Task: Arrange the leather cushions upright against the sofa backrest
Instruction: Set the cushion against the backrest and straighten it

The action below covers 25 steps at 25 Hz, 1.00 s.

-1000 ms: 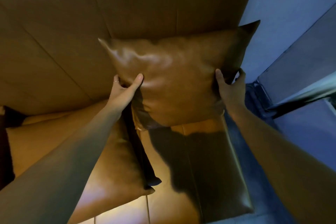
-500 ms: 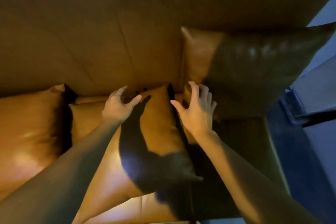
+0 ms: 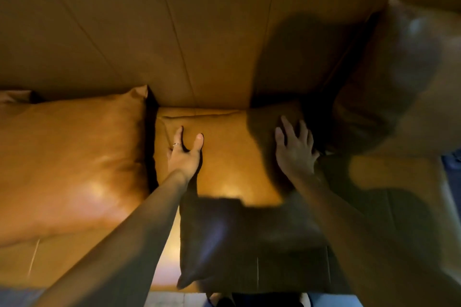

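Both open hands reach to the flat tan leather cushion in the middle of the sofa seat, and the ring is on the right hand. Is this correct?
Not quite. In the head view the ring is on the left hand, not the right hand. The rest holds: both hands are open and reach to the flat tan leather cushion lying in the middle of the sofa seat.

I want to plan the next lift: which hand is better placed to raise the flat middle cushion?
Probably the left hand: it lies open on the middle cushion, near its far edge. The right hand reaches its shadowed right side beside the upright cushion.
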Each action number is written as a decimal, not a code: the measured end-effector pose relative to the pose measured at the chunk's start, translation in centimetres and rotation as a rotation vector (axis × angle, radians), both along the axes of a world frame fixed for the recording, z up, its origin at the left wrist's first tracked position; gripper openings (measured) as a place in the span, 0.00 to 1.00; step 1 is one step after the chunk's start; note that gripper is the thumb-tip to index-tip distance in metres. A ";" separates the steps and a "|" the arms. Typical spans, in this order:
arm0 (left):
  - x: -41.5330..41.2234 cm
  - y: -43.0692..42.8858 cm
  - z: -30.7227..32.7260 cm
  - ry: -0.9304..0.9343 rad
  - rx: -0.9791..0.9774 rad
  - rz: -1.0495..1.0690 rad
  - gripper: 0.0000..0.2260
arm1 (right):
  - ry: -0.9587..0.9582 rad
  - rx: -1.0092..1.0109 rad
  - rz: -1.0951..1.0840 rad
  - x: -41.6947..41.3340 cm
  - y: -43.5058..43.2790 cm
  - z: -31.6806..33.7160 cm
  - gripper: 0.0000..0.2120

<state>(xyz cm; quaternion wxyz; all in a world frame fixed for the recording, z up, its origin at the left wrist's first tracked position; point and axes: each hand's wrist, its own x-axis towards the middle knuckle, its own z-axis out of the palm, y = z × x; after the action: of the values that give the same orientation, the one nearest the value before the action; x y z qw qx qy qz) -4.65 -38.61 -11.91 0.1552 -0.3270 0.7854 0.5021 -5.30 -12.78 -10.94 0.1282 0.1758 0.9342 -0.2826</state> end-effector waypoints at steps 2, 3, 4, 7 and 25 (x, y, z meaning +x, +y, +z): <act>-0.2 -0.5 0.1 -0.006 0.034 0.004 0.33 | -0.107 -0.083 -0.107 -0.6 0.7 0.3 0.39; -0.4 -0.6 0.2 -0.001 0.032 -0.001 0.33 | -0.183 -0.177 -0.198 -1.0 1.2 0.4 0.49; -0.6 -0.7 0.4 0.002 0.024 -0.001 0.33 | -0.247 -0.272 -0.282 -1.5 1.8 0.5 0.58; -0.4 -0.3 1.0 0.014 0.027 0.034 0.32 | -0.277 -0.452 -0.375 -2.5 3.1 0.4 0.73; -9.5 -0.8 18.1 0.434 0.112 0.311 0.55 | 0.277 -0.960 -0.414 -6.1 1.6 15.5 0.57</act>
<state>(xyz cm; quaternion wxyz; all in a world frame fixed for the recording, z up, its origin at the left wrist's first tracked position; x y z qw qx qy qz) -14.16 -39.43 6.19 -0.0780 -0.3195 0.7116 0.6209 -11.37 -11.15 4.53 0.0116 0.2389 0.6542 -0.7175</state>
